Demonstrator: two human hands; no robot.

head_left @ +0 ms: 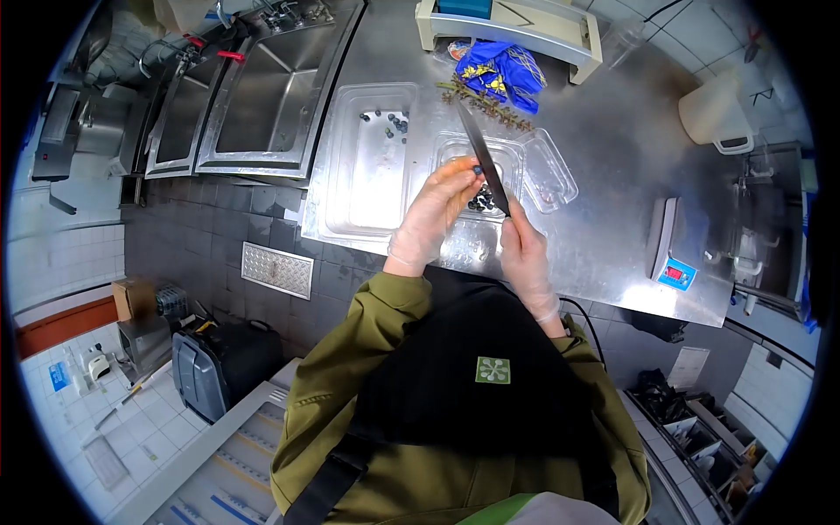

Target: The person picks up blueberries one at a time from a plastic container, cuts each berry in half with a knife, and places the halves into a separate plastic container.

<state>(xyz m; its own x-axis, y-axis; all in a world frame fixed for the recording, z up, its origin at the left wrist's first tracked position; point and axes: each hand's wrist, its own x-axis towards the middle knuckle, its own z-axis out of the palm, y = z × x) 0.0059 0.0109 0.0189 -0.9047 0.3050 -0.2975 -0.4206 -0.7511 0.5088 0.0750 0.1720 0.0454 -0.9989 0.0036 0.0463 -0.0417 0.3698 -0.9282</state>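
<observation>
We pinch one dark berry [478, 170] between the nearly closed fingertips of our left hand [437, 199], above the small tub [510, 157]. Our right hand [526, 252] is wrapped round the knife [473, 136], its blade beside the berry. Many dark pieces [481, 201] already sit in the tub; whether they're cut, we can't tell. A scattering of berries [399, 125] remains in the big tray [364, 192].

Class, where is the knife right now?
In the head view, the knife is just above centre, in the right hand, its blade beside the left hand.
</observation>
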